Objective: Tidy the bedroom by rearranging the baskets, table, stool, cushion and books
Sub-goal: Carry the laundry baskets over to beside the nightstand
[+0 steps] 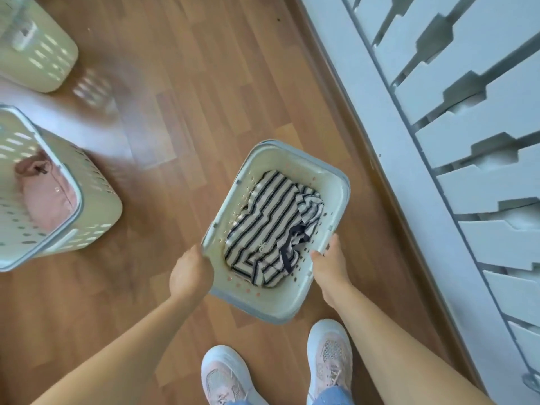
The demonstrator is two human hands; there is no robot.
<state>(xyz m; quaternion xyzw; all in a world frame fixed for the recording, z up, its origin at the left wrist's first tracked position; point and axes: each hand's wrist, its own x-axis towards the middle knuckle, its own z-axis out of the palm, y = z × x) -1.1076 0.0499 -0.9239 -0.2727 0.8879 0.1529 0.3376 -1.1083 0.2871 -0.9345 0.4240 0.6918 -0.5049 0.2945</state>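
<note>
Above a wooden floor (204,83), the left hand (190,273) and right hand (331,263) each grasp the rim of a cream laundry basket (336,197) holding a striped garment (268,226).

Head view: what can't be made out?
Head view only:
Far basket: contents motion-blurred, cut by the top-left edge.
Pink-cloth basket: cut by the left edge.
Left hand and right hand: fingers hidden behind the rim of the striped-garment basket.
Whether that basket touches the floor: unclear.
</note>
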